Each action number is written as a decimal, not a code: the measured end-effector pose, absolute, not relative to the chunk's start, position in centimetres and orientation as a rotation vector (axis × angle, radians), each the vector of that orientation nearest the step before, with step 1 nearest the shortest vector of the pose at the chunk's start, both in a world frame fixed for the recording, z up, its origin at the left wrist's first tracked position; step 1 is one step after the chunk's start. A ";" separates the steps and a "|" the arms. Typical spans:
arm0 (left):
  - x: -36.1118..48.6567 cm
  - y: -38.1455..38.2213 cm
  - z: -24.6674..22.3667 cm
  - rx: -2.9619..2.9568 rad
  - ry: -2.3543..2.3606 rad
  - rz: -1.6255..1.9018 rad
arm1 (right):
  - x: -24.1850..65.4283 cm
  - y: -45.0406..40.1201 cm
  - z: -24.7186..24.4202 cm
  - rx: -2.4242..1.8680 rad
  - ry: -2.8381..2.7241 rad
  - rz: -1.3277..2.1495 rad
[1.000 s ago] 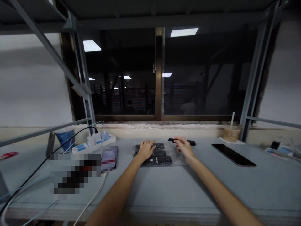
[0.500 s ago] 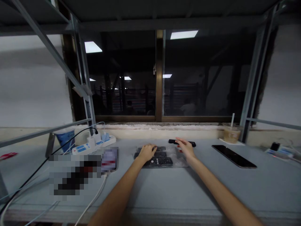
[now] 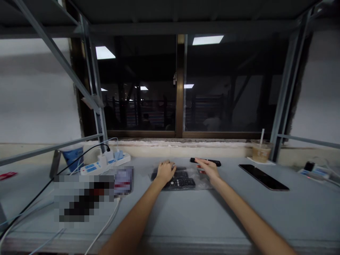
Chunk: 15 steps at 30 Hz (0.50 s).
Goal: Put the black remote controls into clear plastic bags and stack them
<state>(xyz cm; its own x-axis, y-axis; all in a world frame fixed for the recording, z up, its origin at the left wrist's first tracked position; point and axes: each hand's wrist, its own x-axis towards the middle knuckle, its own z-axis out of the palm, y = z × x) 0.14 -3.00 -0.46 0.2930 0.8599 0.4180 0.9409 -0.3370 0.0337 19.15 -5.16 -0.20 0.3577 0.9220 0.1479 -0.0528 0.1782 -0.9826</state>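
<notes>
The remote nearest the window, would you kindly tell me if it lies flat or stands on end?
Flat: the black remote stretches lengthwise along the table, partly behind the right hand.

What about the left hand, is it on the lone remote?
No, the left hand is over the plastic-wrapped remotes, apart from the lone remote.

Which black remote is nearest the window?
The lone remote by the right hand, farthest back. The other remotes lie grouped together amid clear plastic, with the left hand over them.
</notes>
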 end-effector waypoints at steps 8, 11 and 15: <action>-0.3 -2.7 0.1 -2.250 -1.658 -0.647 | 19.1 -5.4 0.1 -1.150 -0.904 0.881; -0.4 -2.7 0.0 -2.264 -1.684 -0.660 | 19.1 -5.4 0.0 -1.114 -0.900 0.891; -0.4 -2.7 -0.1 -2.281 -1.710 -0.651 | 19.1 -5.3 -0.1 -1.096 -0.892 0.901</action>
